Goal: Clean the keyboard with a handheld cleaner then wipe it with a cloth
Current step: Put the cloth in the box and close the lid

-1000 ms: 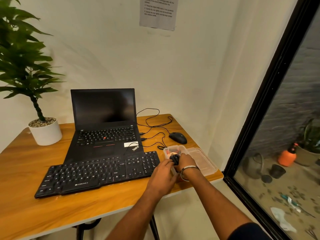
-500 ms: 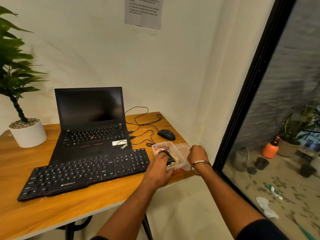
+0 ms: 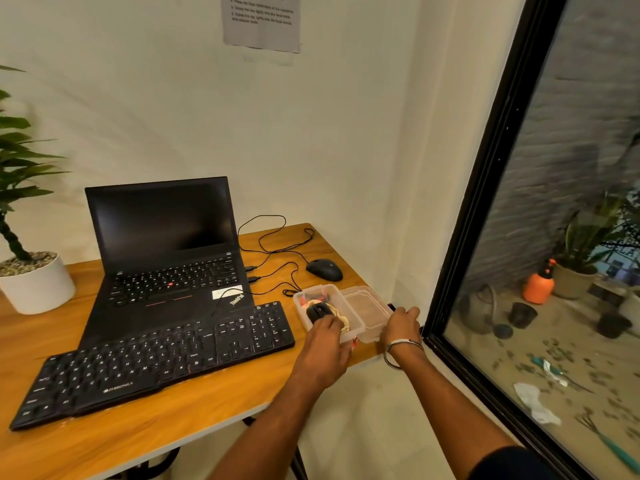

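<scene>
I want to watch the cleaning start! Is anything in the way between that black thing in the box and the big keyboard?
Nothing visible. The left hand grips the black cleaner in the open clear box; the keyboard lies just left, with bare table between.

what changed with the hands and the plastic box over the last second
A second ago both hands met over the clear box. Since then the right hand has moved off to the right and now rests on the lid lying beside the box, while the left hand has stayed in the box, gripping the black handheld cleaner. The keyboard, laptop and mouse have not moved on the table.
</scene>
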